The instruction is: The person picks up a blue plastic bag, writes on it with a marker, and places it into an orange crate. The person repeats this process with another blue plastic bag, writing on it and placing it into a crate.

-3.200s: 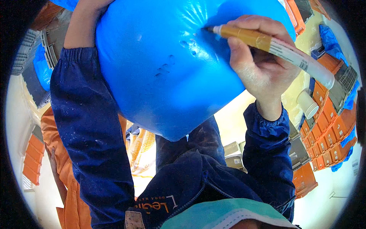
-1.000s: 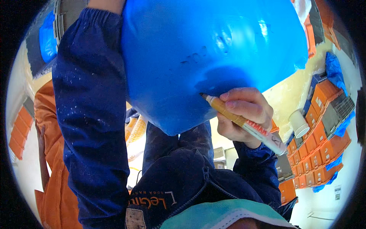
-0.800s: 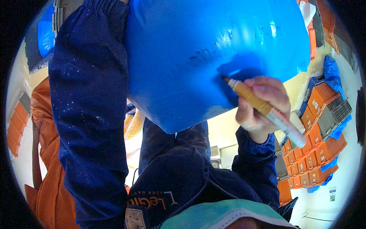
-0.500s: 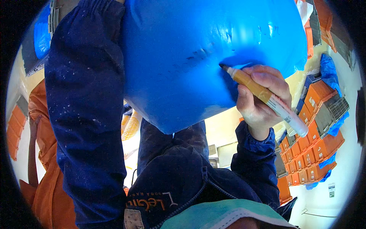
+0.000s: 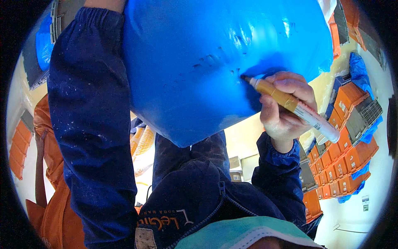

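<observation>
A large, full blue plastic bag (image 5: 178, 54) fills the upper middle, its shiny skin carrying dark smudged marks. My right hand (image 5: 288, 108) is closed round a marker (image 5: 282, 97) with a tan and white barrel. The marker's dark tip points left, at or very near the bag's surface beside a few small fresh-looking strokes. My left arm reaches up along the bag's left side. Only the wrist end of my left hand (image 5: 105, 4) shows at the upper edge; its fingers are out of the picture.
Orange crates (image 5: 340, 166) with grey parts are stacked at the right, blue plastic sheeting (image 5: 360, 74) among them. More orange crates (image 5: 20, 147) stand at the far left, near a brown-orange cloth or garment (image 5: 58, 216). An orange-printed sack (image 5: 143, 145) lies below the bag.
The marker tip has shifted slightly down, and small dark strokes now show beside it. The bag has moved a little left in view. More of my left wrist shows.
</observation>
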The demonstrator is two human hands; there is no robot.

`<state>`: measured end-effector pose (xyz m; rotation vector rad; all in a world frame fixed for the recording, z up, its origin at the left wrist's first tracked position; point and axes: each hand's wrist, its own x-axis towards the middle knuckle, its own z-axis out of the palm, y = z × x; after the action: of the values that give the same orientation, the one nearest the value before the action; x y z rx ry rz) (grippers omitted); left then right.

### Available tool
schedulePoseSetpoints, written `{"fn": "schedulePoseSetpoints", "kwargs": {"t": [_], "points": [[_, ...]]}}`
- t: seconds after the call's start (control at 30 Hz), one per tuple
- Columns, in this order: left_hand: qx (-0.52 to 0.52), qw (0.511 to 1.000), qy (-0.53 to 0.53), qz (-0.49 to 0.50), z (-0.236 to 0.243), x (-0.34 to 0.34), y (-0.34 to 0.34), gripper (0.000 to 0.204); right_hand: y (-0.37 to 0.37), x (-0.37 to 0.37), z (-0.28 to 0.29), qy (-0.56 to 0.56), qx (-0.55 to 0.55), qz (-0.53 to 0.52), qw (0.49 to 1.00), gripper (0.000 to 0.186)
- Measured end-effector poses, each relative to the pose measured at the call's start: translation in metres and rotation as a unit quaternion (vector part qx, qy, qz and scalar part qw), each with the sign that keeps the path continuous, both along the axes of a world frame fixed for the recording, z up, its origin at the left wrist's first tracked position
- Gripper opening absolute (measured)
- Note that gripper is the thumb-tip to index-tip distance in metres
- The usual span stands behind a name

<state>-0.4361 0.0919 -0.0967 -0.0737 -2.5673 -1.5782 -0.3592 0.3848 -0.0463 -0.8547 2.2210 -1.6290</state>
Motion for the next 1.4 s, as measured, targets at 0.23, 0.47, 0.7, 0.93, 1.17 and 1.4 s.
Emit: {"fn": "schedulePoseSetpoints", "kwargs": {"t": [0.23, 0.47, 0.7, 0.93, 1.17, 1.4], "points": [[0.093, 0.995, -0.014, -0.014, 0.006, 0.006, 0.008, 0.043, 0.005, -0.013, -0.001, 0.016, -0.038, -0.004, 0.999, 0.027], [-0.045, 0.998, -0.01, 0.051, 0.019, 0.026, -0.005, 0.04, 0.004, -0.012, 0.0, -0.004, -0.05, 0.047, 0.998, 0.027], [0.001, 0.998, -0.038, 0.057, 0.023, 0.04, -0.008, 0.039, 0.002, 0.006, 0.003, 0.018, -0.057, 0.007, 0.998, 0.029], [0.035, 0.996, -0.056, 0.066, 0.015, 0.04, -0.004, 0.037, -0.002, 0.007, -0.003, 0.046, -0.071, -0.027, 0.996, 0.03], [0.024, 0.998, -0.042, 0.049, 0.007, 0.033, -0.003, 0.038, 0.002, 0.005, -0.004, 0.003, -0.066, -0.042, 0.997, 0.03], [-0.009, 0.997, -0.047, 0.062, 0.013, 0.039, -0.004, 0.039, -0.002, 0.026, 0.001, -0.058, -0.178, -0.107, 0.977, 0.019]]}}
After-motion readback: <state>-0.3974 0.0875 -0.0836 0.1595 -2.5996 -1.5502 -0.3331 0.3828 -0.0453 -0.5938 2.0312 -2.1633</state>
